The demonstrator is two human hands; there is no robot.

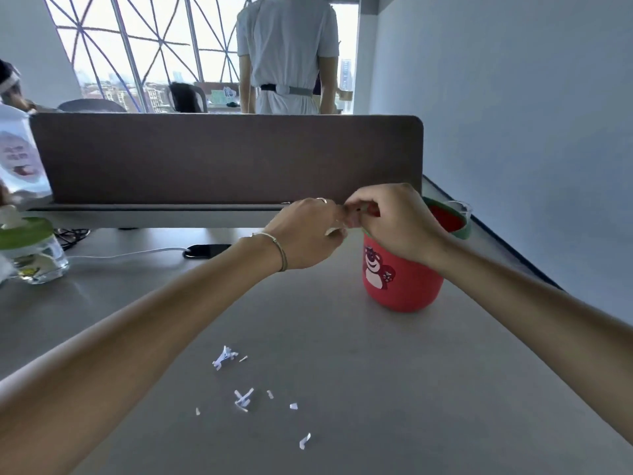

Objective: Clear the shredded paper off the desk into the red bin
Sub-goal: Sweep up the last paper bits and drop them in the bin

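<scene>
- At 9 o'clock, a clear jar (32, 250) with a green lid stands at the desk's left edge, well apart from the work area. Leave it alone.
- At 6 o'clock, the shredded paper (244, 399) lies loose on the desk (376, 371) in small clumps and single strips, near you and well apart from the bin.
- Expect the strips to be very light, limp and easily scattered. Pinch each clump from above, or sweep the strips together first, since single strips will slip between fingers.
- At centre, your left hand (305, 234) has its fingers curled, pinching a small white scrap at the fingertips.
- Just right of it, your right hand (394, 221) meets the left, fingers curled at the same spot. Whether it holds paper of its own cannot be told.
- At 3 o'clock, the red bin (400, 279) stands upright under your right hand, so release over its mouth — not beside it.
</scene>
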